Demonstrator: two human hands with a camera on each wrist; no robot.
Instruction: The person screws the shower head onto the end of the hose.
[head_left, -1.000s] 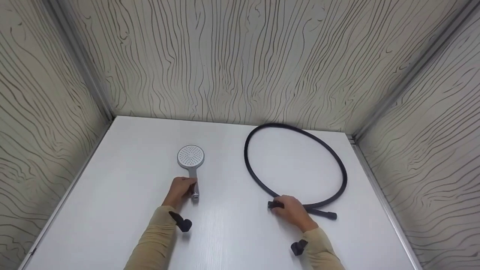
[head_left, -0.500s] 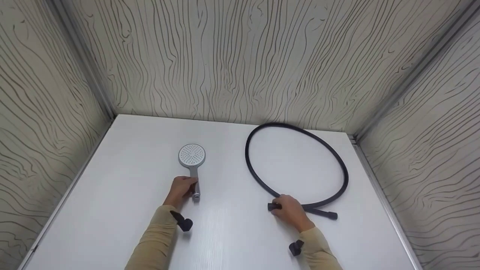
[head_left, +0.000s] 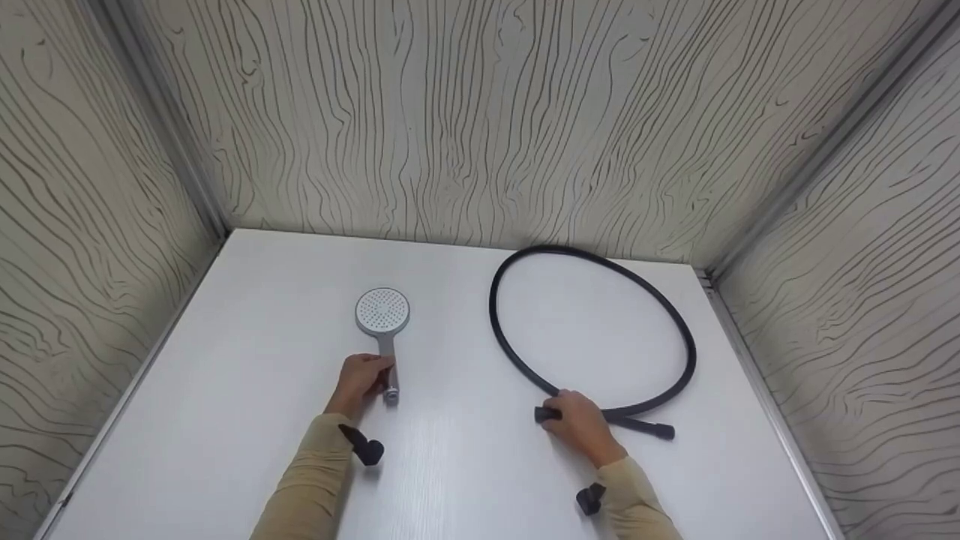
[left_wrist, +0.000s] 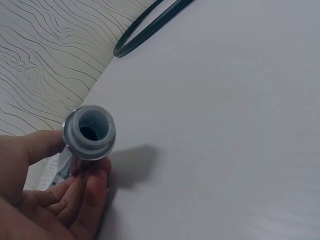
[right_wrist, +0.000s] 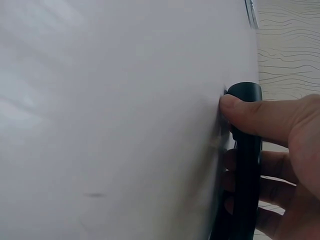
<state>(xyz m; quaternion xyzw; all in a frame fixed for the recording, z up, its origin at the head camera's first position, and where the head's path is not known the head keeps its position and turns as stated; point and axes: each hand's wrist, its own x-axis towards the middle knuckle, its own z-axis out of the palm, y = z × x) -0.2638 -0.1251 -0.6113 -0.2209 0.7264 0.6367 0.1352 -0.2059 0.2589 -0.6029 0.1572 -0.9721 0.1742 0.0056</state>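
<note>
A grey shower head point(head_left: 382, 310) with a round white spray face lies left of centre in the head view, face up. My left hand point(head_left: 361, 379) grips its handle near the lower end; the left wrist view shows the handle's hollow, ringed end point(left_wrist: 90, 132) pointing toward the camera. To the right, a black shower hose point(head_left: 688, 352) forms a large loop, its ends crossing near me. My right hand point(head_left: 581, 424) holds one end of it, with a black connector point(head_left: 547, 414) sticking out past the thumb. In the right wrist view, fingers point(right_wrist: 272, 165) curl round the hose.
The white table point(head_left: 450, 480) is bounded by a wood-grain patterned back wall point(head_left: 450, 127) and side walls. The hose's other end point(head_left: 664, 431) lies on the table right of my right hand. A black wrist mount point(head_left: 367, 448) sits on my left sleeve.
</note>
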